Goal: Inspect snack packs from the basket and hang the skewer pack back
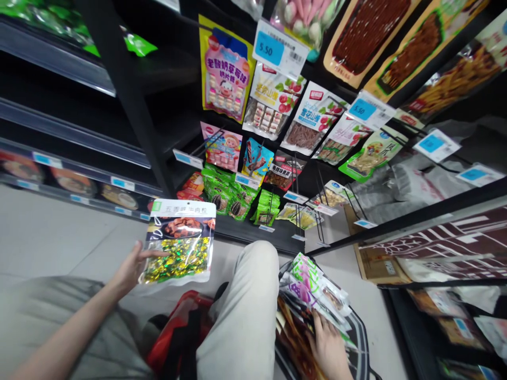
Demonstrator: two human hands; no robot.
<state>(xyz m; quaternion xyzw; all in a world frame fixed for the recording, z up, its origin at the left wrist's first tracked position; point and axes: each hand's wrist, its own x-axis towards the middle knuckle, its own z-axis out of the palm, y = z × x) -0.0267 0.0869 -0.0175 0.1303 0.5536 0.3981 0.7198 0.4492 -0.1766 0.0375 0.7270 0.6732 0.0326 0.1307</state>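
Observation:
My left hand (132,269) is closed on a snack bag (180,243) with a white top band and green-gold wrapped sweets, held up in front of the shelves. My right hand (328,345) reaches down into a black basket (358,338), its fingers resting on a stack of flat snack packets (312,287); whether it grips one is unclear. My knee in light trousers (247,295) is between the two hands.
Hooks on a black rack carry hanging snack bags (225,76) and blue price tags (279,50). Green packets (222,192) fill the lowest hooks. A red basket (180,330) sits under my leg. A cardboard box (374,261) stands on the right. Grey floor tiles lie to the left.

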